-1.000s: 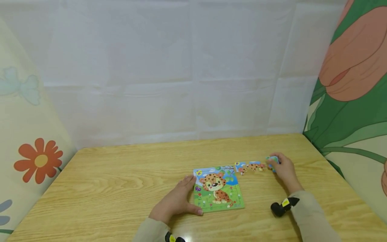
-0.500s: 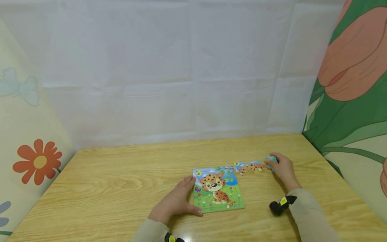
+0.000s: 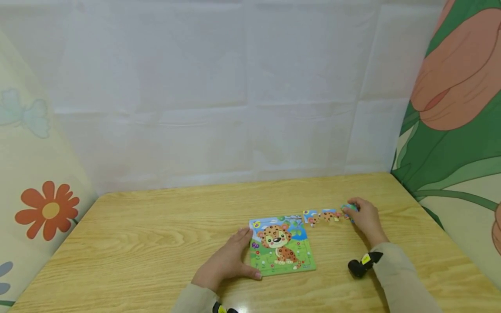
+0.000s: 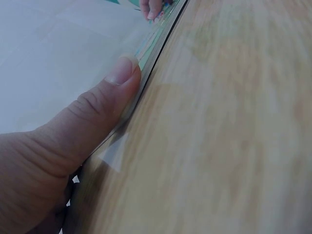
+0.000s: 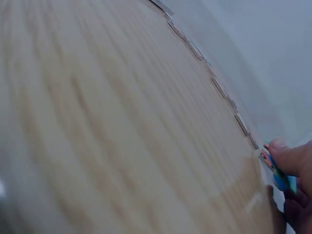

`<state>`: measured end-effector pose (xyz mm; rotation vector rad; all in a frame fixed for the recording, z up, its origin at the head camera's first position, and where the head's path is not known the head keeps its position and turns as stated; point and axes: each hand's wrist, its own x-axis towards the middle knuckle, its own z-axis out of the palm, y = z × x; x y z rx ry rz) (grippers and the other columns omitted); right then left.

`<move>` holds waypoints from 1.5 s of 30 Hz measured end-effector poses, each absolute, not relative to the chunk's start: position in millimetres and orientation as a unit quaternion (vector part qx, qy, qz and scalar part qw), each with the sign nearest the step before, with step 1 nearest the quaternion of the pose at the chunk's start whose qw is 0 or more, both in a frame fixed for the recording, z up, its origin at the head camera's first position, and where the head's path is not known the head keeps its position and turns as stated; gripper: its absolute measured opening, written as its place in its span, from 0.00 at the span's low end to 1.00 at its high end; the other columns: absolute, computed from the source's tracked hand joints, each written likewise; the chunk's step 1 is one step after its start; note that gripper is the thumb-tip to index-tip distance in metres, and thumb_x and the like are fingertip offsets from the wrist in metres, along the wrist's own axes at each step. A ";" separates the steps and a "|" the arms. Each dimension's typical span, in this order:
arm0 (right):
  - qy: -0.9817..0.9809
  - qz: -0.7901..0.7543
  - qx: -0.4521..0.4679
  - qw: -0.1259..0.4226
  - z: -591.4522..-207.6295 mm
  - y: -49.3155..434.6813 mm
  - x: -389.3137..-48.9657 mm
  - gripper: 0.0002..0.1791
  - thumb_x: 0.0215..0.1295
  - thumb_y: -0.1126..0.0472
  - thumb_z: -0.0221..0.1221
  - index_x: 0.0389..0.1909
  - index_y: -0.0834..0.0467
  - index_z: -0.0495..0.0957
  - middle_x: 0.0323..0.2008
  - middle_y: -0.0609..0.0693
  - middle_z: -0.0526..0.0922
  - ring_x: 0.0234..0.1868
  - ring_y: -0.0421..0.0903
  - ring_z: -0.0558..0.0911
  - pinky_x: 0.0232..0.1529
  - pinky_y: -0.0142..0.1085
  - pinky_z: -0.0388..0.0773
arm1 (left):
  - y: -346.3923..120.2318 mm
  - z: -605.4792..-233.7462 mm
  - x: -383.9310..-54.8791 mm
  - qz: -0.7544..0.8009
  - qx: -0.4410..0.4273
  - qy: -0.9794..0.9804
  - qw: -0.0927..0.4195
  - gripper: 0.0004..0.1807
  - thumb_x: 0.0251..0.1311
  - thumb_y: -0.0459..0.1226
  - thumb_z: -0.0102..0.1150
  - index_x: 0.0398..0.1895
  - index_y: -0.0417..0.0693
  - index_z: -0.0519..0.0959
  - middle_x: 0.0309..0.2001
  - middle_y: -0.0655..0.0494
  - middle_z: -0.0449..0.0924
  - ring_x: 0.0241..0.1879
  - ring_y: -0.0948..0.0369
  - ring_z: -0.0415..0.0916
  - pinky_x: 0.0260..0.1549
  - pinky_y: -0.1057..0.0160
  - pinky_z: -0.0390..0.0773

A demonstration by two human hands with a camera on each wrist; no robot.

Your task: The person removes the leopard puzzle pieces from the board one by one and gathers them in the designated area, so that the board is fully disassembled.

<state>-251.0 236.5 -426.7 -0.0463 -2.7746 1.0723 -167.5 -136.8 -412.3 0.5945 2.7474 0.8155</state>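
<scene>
A square leopard puzzle board (image 3: 282, 250) lies flat on the table in the head view. My left hand (image 3: 225, 264) rests at its left side with fingers extended, the thumb touching the front edge near the left corner. Beyond the board's back right corner, a row of joined puzzle pieces (image 3: 326, 216) runs to the right. My right hand (image 3: 367, 219) pinches a blue and green puzzle piece (image 5: 282, 179) between thumb and fingers at the row's right end. Whether this piece touches the row cannot be told, and the fingers hide part of it.
The wooden table (image 3: 156, 239) reaches back to a white cloth (image 3: 176, 87). A printed panel with a red flower (image 3: 47, 210) stands on the left, and one with large tulips (image 3: 450, 91) on the right.
My right hand has shifted slightly left with the puzzle piece, and the gap between that piece and the row has narrowed. My left hand stays at the board.
</scene>
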 end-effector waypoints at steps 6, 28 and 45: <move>-0.938 0.332 -0.009 0.100 -428.6 234.5 -250.8 0.16 0.63 0.64 0.56 0.46 0.73 0.73 0.43 0.71 0.71 0.46 0.64 0.71 0.46 0.55 0.71 | -136.5 -412.7 -167.5 0.276 0.204 0.934 0.103 0.64 0.30 0.57 0.73 0.69 0.34 0.52 0.71 0.39 0.47 0.71 0.43 0.42 0.67 0.43 0.49; -0.907 0.398 0.000 0.139 -416.1 231.2 -249.0 0.19 0.69 0.61 0.50 0.55 0.70 0.69 0.49 0.69 0.70 0.48 0.61 0.71 0.47 0.52 0.72 | -136.1 -411.6 -166.4 0.276 0.199 0.934 0.106 0.65 0.30 0.57 0.73 0.70 0.35 0.52 0.71 0.40 0.47 0.70 0.43 0.42 0.67 0.44 0.48; -0.872 0.467 0.117 0.089 -396.6 185.9 -237.0 0.21 0.65 0.62 0.56 0.55 0.69 0.70 0.47 0.66 0.75 0.48 0.58 0.76 0.50 0.49 0.77 | -136.0 -411.5 -165.4 0.272 0.200 0.936 0.100 0.65 0.29 0.57 0.73 0.69 0.34 0.52 0.71 0.39 0.47 0.70 0.43 0.43 0.67 0.43 0.49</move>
